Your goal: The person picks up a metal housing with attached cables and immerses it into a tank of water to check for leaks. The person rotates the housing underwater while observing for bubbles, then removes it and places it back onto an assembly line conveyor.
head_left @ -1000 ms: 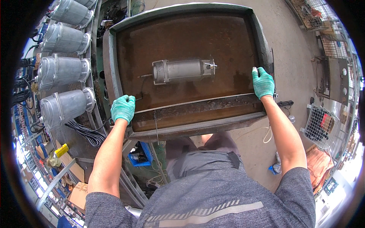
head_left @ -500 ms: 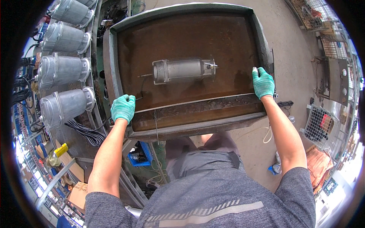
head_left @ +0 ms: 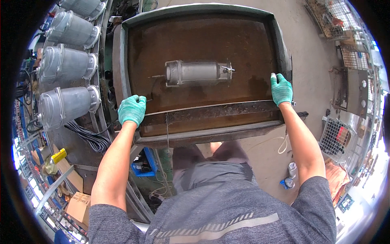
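Observation:
In front of me is a wide metal tank (head_left: 211, 136) of brownish liquid. A grey cylindrical pump (head_left: 198, 71) lies on its side in the liquid, with a cable at its left end and a small valve-like fitting (head_left: 228, 69) at its right. My left hand (head_left: 132, 110), in a green glove, is closed on the tank's left side near the thin strip (head_left: 211, 106) that crosses the near part. My right hand (head_left: 281, 91), also green-gloved, is closed around the right rim. Both hands' undersides are hidden.
Several grey pump housings (head_left: 67, 65) line a bench at the left, with coiled black cable (head_left: 90, 137) by the nearest. A blue bin (head_left: 145, 163) sits below the tank's left corner. Wire baskets (head_left: 335, 138) and a pale hose (head_left: 282, 145) are on the right.
The view has shifted slightly, so the left-hand housings sit higher in it. Both hands stay on the tank, and the pump lies much as before.

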Demonstrator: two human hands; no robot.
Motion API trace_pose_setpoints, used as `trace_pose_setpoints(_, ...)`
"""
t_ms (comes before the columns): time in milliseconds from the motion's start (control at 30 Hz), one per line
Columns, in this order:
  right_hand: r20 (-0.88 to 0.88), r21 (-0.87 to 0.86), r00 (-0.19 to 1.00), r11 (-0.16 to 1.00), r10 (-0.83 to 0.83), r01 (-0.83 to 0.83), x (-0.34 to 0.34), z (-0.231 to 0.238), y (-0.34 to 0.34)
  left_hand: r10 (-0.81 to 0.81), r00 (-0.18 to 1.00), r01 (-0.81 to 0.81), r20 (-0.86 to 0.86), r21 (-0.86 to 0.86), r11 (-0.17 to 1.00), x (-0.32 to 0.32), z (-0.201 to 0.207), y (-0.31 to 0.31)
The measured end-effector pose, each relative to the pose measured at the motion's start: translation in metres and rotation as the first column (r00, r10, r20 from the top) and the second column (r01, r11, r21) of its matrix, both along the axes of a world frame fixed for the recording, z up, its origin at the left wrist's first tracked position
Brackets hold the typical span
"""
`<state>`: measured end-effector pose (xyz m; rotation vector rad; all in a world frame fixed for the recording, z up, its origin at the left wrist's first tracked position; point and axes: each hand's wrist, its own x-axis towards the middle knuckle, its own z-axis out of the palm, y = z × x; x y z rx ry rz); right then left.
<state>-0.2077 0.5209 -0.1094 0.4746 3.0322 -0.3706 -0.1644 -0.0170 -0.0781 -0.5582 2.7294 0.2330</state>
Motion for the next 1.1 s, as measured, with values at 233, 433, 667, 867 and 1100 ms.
trace_pose_setpoints(233,0.007,0.006,1.0,1.0,0.022,-0.022,-0.001,0.001,-0.005,0.008,1.0,-0.008,0.029,0.012,1.0,0.0,0.007,-0.002)
trace_pose_setpoints(433,0.153,0.045,0.966,0.975,0.21,-0.219,-0.01,0.0,-0.011,-0.006,1.0,0.005,0.028,0.028,1.0,-0.002,0.004,-0.004)
trace_pose_setpoints(667,0.502,0.067,0.735,0.826,0.456,-0.559,-0.054,0.03,-0.138,-0.022,0.999,0.024,-0.031,0.034,0.999,0.005,-0.003,-0.013)
trace_pose_setpoints(867,0.672,0.134,0.624,0.763,0.399,-0.632,-0.073,0.018,-0.172,-0.017,1.0,0.016,0.008,0.062,0.998,0.002,0.0,-0.012)
trace_pose_setpoints(1100,0.689,0.126,0.583,0.721,0.431,-0.681,-0.085,0.01,-0.177,-0.016,1.0,0.017,-0.014,0.074,0.997,0.003,-0.001,-0.015)
